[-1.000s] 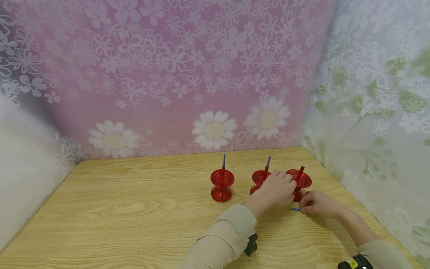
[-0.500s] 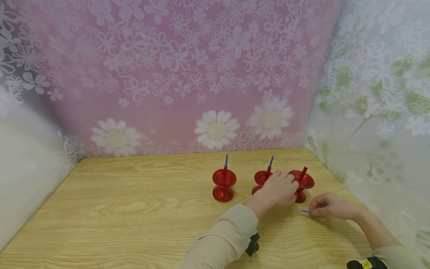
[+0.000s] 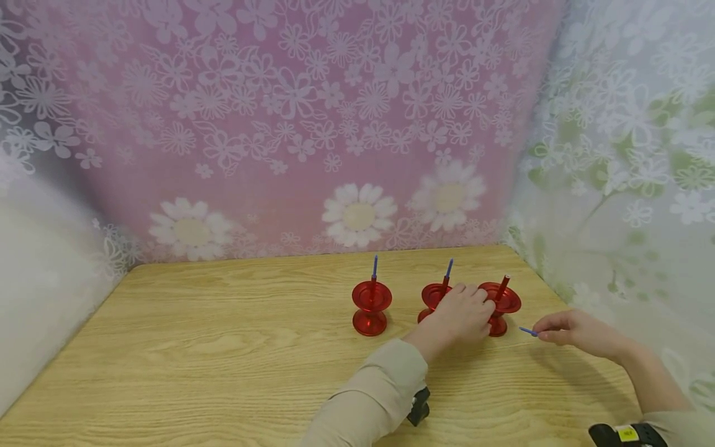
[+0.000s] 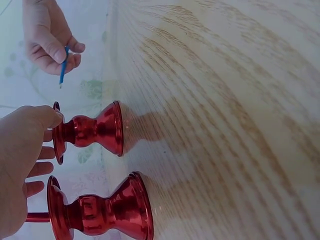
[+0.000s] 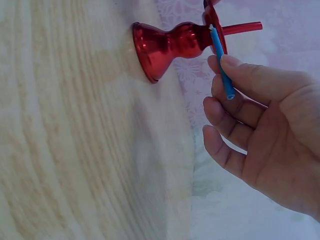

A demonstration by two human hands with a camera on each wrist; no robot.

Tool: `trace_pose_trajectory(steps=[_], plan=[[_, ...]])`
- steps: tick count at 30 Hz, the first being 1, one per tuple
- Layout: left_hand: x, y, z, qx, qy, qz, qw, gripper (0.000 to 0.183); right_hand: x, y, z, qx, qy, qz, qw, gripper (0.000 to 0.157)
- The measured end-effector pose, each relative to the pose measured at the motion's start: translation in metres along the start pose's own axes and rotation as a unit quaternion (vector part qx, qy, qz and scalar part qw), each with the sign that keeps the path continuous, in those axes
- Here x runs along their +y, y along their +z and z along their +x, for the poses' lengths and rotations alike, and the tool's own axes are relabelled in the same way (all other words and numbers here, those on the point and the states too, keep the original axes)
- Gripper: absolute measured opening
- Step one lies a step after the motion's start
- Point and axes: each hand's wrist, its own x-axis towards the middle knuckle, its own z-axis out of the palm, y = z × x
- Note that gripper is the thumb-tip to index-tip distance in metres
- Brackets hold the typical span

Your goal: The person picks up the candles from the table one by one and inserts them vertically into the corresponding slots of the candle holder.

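Note:
With its thumb over the dish rim and its fingers around the far side, my left hand grips the rightmost red candle holder. A red tube stands up from that holder's dish with no candle in it. To the right, my right hand pinches a thin blue candle between thumb and fingertips, raised over the table. In the right wrist view the wick end overlaps the holder's dish. My left hand partly hides the middle candle holder, which bears a blue candle in its tube.
Farther left stands another red candle holder with an upright blue candle. All are on a wood-grain table. Flowered cloth hangs behind the table and along its sides.
My right hand has moved right and lifted the blue candle up from close over the table. My left hand keeps its hold on the candle holder.

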Motion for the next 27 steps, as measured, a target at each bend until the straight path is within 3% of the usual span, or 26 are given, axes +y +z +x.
trace_pose_trajectory(steps=[5,14,22,27], plan=[[-0.001,0.001,0.0,0.012,0.001,-0.006,0.9999,0.028,-0.005,-0.006,-0.001,0.029,0.003,-0.013,0.999,0.023],[-0.001,0.001,0.0,0.008,0.004,-0.01,0.9999,0.028,-0.013,-0.012,0.0,0.11,0.056,-0.014,0.992,0.027],[-0.002,0.002,0.0,0.008,0.005,-0.016,0.9998,0.027,-0.026,-0.017,0.013,0.19,0.032,0.003,0.981,0.024],[-0.001,0.001,-0.001,0.01,0.005,-0.014,0.9998,0.026,-0.039,-0.02,0.025,0.239,0.043,-0.005,0.97,0.029]])
